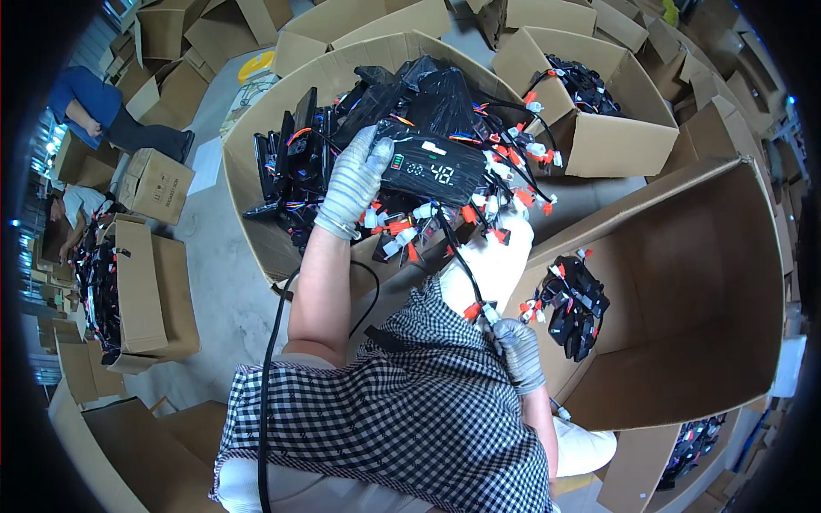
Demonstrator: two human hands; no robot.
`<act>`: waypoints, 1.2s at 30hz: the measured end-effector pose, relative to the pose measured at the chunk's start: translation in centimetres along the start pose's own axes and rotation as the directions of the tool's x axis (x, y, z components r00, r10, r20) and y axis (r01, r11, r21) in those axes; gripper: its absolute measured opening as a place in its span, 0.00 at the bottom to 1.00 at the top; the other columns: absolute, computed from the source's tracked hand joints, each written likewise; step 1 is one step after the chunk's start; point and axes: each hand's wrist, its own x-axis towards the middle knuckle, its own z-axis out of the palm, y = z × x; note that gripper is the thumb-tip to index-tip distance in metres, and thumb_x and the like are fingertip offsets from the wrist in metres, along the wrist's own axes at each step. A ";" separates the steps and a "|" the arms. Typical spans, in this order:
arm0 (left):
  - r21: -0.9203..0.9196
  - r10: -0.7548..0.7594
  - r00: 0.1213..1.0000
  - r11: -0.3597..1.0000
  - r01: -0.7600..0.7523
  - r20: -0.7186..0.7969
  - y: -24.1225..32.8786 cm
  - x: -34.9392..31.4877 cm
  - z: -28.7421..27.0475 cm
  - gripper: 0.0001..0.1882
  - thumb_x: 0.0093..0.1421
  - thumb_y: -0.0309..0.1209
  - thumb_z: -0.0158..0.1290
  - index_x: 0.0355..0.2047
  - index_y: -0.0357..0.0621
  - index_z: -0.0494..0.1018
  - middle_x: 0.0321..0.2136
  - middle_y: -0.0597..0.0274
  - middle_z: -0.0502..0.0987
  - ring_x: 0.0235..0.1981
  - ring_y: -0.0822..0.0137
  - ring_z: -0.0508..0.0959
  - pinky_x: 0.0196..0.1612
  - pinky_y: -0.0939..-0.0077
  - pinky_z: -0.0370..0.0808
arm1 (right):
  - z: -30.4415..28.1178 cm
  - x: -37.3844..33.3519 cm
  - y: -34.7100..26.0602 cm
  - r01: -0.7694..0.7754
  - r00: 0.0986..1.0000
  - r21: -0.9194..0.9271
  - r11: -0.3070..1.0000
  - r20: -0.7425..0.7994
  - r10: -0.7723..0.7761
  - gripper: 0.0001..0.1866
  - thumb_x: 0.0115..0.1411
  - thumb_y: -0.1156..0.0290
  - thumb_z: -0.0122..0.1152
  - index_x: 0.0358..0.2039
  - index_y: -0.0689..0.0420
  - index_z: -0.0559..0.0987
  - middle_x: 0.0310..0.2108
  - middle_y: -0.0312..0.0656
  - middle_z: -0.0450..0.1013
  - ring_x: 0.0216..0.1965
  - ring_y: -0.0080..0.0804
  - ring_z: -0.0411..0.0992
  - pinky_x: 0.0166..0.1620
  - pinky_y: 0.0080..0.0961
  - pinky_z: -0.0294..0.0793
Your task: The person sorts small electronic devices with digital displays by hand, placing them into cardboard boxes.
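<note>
As the left hand grips a black display, seemingly angled for reading, the right hand below pinches a connector.

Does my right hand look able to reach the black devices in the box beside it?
Probably yes: the right hand is by the open box, the black devices uncovered, though it seemingly holds a plug.

We stretch our bare left forearm forward, gloved left hand gripping; our gloved right hand curls nearer our body.
</note>
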 end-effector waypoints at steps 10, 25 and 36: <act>-0.214 0.192 0.981 0.959 -0.187 -0.001 1.9 -2.0 3.7 0.23 0.63 0.37 0.50 0.53 0.32 0.65 0.46 0.56 0.71 0.47 0.71 0.69 0.52 0.77 0.66 | -0.9 -0.8 2.5 0.082 0.986 -0.037 0.996 -0.141 -0.087 0.15 0.62 0.60 0.55 0.29 0.59 0.79 0.16 0.30 0.66 0.20 0.16 0.60 0.26 0.16 0.60; -0.697 0.139 0.968 0.716 0.047 0.209 6.6 -7.6 13.4 0.19 0.64 0.40 0.45 0.46 0.38 0.71 0.40 0.61 0.76 0.37 0.69 0.76 0.41 0.74 0.74 | -2.0 -13.1 8.8 0.126 0.818 -0.392 0.911 -0.479 -0.319 0.14 0.63 0.59 0.51 0.34 0.56 0.78 0.27 0.45 0.74 0.29 0.37 0.71 0.37 0.30 0.70; -0.624 0.037 0.813 0.661 0.416 0.581 8.7 -10.5 22.0 0.15 0.61 0.39 0.47 0.43 0.43 0.70 0.27 0.61 0.73 0.26 0.69 0.74 0.28 0.77 0.74 | -1.7 -28.4 14.1 0.229 0.229 0.020 0.973 -0.973 -0.034 0.29 0.56 0.50 0.59 0.46 0.62 0.68 0.41 0.44 0.64 0.40 0.30 0.65 0.45 0.29 0.68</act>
